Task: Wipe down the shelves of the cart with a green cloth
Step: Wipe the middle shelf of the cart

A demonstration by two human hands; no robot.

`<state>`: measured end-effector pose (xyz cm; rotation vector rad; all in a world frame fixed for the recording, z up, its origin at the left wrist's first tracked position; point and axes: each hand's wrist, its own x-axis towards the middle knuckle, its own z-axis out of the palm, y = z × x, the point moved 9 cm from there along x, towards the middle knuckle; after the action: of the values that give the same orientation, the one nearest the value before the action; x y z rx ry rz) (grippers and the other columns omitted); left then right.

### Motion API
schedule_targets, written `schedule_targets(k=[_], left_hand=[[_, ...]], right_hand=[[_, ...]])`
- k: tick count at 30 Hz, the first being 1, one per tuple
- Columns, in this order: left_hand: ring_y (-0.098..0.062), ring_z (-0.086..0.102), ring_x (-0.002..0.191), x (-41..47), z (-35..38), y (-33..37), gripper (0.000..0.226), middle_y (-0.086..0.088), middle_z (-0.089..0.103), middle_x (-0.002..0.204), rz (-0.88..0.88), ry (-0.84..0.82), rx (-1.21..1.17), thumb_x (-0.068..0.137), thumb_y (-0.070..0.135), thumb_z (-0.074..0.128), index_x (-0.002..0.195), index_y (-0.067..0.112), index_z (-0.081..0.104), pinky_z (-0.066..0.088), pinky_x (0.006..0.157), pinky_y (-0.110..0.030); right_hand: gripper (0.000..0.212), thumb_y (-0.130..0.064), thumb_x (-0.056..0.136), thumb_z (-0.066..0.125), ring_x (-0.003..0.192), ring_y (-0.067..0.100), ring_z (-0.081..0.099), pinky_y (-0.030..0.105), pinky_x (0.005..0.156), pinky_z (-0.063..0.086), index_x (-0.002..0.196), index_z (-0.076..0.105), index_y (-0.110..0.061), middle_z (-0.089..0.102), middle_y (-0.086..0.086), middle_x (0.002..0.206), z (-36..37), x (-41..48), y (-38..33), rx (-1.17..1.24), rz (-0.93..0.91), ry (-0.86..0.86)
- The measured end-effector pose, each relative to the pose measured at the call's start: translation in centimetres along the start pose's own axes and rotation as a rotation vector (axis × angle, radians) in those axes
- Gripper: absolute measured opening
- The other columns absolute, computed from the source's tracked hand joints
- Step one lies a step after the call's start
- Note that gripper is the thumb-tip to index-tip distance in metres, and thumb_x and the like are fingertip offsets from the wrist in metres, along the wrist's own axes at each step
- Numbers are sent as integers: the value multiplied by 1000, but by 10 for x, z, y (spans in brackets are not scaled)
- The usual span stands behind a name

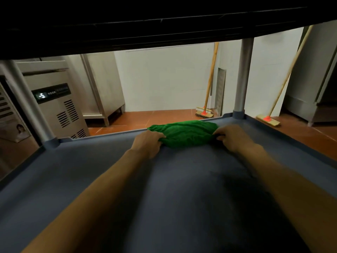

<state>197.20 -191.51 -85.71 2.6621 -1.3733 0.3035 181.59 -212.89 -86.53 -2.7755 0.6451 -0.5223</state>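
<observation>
A bunched green cloth [184,133] lies on the grey-blue cart shelf [91,176], close to its far raised rim. My left hand [148,143] grips the cloth's left end with curled fingers. My right hand [231,136] grips its right end the same way. Both forearms stretch across the shelf from the near side. The dark underside of the shelf above [145,24] fills the top of the view.
Grey cart posts stand at the far left corner [31,103] and far right corner [242,77]. Beyond the cart are a steel appliance with a display [54,103], a steel cabinet [104,84], a red tiled floor [155,118] and two brooms [205,111] [268,119] leaning on the white wall.
</observation>
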Motion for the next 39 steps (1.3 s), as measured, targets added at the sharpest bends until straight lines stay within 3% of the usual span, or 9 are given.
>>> schedule_targets(k=[13,21,27,39], left_hand=[[-28,62,109,-39,-15,1,30,-5,68,122,10,26,-146,97,26,56,125,28,65,52,93,-43],[-28,59,116,-74,-27,13,30,-4,66,127,9,16,-175,96,24,57,124,27,66,49,96,-41],[-25,62,106,-99,-31,19,24,-2,69,118,16,-32,-221,95,25,57,116,29,69,51,92,-44],[-28,62,102,-152,-40,21,25,-5,70,112,-7,-59,-308,96,20,55,115,26,70,52,92,-45]], right_hand=[[34,-18,97,54,111,20,58,30,95,44,127,63,-31,63,-1,128,-23,-46,-5,-67,41,-58],[31,-25,97,56,114,23,58,39,101,47,126,63,-30,63,0,130,-35,-84,-17,-106,81,-127],[30,-26,97,56,115,24,58,42,101,47,125,64,-26,64,3,128,-45,-122,-21,-109,84,-108],[32,-23,99,53,112,28,59,40,95,49,130,61,-21,65,7,126,-64,-177,-39,-193,44,-128]])
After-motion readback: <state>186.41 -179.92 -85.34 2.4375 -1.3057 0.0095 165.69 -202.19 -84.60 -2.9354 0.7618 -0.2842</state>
